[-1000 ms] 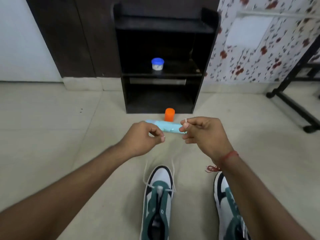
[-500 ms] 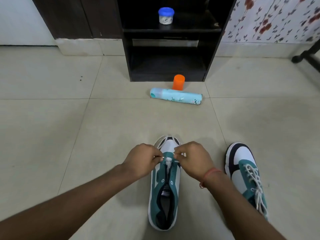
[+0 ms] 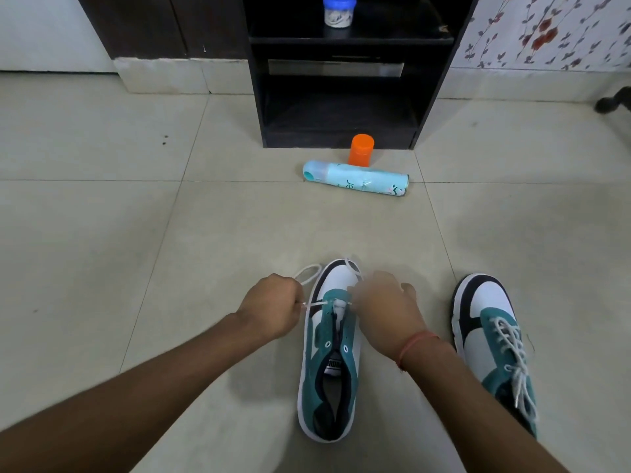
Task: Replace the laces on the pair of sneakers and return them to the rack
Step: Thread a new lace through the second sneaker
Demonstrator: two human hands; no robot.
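Two teal, white and black sneakers stand on the tiled floor. The left sneaker has a white lace threaded only through its lowest eyelets, near the toe. My left hand grips the lace's left end, which loops out over the floor. My right hand pinches the lace's right end beside the tongue. The right sneaker is fully laced in white and lies partly under my right forearm. The black rack stands at the far wall.
A light blue spray can lies on its side in front of the rack, with an orange cap-like cup behind it. A blue-lidded jar sits on the rack's upper shelf. A black stand foot shows at the right edge.
Both hands came down from chest height to the left sneaker's toe and now draw the lace ends apart sideways. The view has tilted down.
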